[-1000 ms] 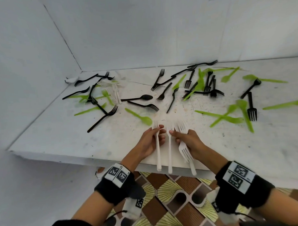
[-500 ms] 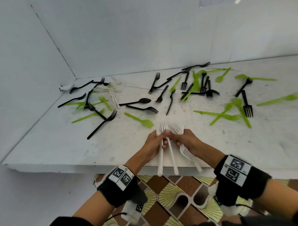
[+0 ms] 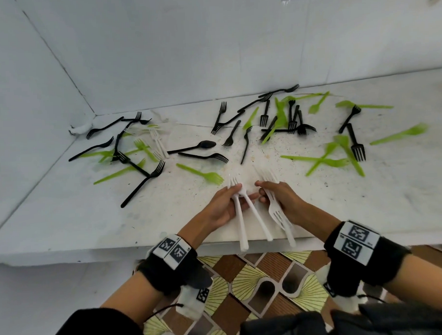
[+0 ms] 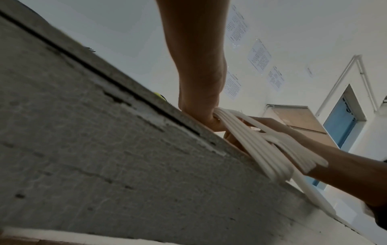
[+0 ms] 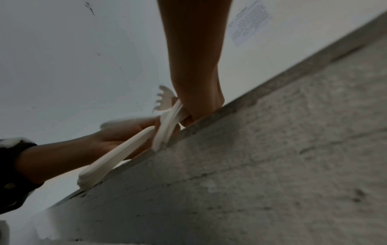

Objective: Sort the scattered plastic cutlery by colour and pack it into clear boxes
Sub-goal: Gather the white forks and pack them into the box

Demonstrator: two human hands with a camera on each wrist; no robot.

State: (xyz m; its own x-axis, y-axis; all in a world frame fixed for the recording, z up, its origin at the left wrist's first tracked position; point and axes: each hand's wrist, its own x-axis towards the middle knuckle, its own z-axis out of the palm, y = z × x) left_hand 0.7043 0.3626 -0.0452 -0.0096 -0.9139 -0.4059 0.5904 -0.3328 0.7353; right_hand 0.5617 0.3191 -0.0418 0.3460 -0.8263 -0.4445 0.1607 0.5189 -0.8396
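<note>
At table front edge: both hands work the white forks over the near lip of the white table (image 3: 66, 223)
left hand (image 3: 222, 205): fingers curled round a bunch of white forks (image 3: 242, 221), tines away from the person, handles sticking out past the edge
right hand (image 3: 282, 199): grasping its own white forks (image 3: 279, 213), at least one reversed with tines toward the person
change: a second ago the white forks lay side by side, flat under the fingers; now gathered into two fistfuls, hands drawn closer, bunches almost touching
meaning for task: white colour group is collected, not yet packed; judged next step is merging both bunches and squaring them up; reversed fork may need flipping
clear boxes: none in view in any picture
left wrist view: white handles (image 4: 257, 149) stacked tight, ribbed along their length, right hand behind them
right wrist view: tines (image 5: 164, 97) fan out above the fist, blurred
material: thin rigid moulded plastic, matte, light, likely slippery in a stack
left on table: black forks (image 3: 142, 182) and a black spoon (image 3: 196, 147), glossy; green forks (image 3: 202, 173) translucent lime; crossed in loose heaps further back
table surface: rough, speckled with dirt, cracked near the back
</note>
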